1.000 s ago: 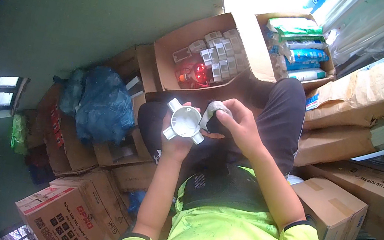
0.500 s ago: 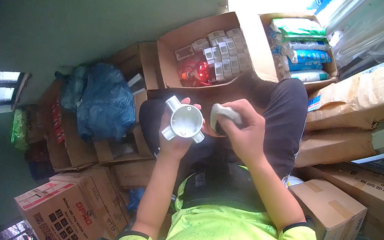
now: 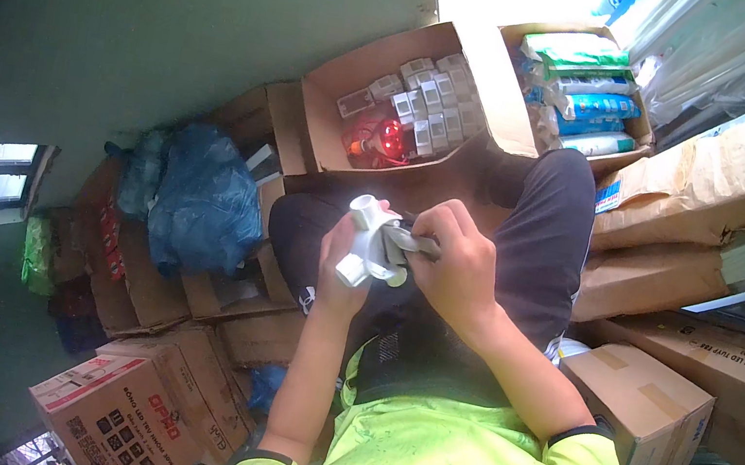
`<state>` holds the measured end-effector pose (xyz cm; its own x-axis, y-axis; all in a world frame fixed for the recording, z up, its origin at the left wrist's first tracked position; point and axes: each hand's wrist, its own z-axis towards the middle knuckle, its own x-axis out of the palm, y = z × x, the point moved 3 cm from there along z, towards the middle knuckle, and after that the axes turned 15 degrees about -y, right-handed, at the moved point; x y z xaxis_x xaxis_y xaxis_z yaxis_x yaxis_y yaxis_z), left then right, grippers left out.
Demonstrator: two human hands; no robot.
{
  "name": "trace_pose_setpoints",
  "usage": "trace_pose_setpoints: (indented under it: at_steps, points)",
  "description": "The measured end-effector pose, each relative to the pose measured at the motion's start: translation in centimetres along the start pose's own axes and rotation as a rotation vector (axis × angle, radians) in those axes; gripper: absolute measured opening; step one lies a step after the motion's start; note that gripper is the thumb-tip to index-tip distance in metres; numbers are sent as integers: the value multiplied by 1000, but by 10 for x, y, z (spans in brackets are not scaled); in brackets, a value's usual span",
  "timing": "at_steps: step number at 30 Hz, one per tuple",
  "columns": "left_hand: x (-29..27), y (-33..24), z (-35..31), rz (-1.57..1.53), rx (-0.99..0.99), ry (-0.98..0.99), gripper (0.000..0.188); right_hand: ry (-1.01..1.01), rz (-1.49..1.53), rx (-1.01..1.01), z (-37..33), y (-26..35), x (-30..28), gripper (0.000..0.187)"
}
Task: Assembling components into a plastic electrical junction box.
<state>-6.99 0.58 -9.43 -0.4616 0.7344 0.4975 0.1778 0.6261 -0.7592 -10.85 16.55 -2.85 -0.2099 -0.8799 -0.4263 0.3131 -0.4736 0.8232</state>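
My left hand (image 3: 338,290) is closed around a white round plastic conduit junction box (image 3: 372,240) with short tube outlets. The box is tilted so that its open side faces my right hand. A greyish-white cloth (image 3: 403,241) is pinched in the fingers of my right hand (image 3: 462,265), and its bunched end is against the box's opening. How far the cloth goes inside is hidden by the rim. Both hands are held close together above my lap.
Ahead stands an open carton (image 3: 331,155) of white plastic boxes, with a red bulb-like thing (image 3: 390,140) among them. Another carton (image 3: 615,165) holds plastic-wrapped packs. A blue plastic bag (image 3: 205,204) lies to the left. Closed cartons (image 3: 635,400) flank me; long paper-wrapped bundles (image 3: 693,202) lie right.
The junction box has turned from facing up at me to facing rightward. My right hand has moved slightly left and lower, bringing the cloth from beside the box to its opening.
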Motion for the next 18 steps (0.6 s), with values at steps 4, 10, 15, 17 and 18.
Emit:
trace_pose_setpoints:
  at_steps: [4,10,15,17,18]
  points:
    - [5,0,4,-202,-152,19,60,-51,297,-53,-2,11,-3,30]
    - [-2,7,2,-318,-271,105,54,383,26,-307,-14,24,9,27]
    - [-17,20,6,-297,-303,100,55,561,-103,-280,-19,18,13,33]
    - [-13,25,3,-267,-296,99,56,544,-198,-328,-19,19,12,30]
    - [-13,26,2,-282,-301,103,56,542,-200,-325,-18,19,10,30]
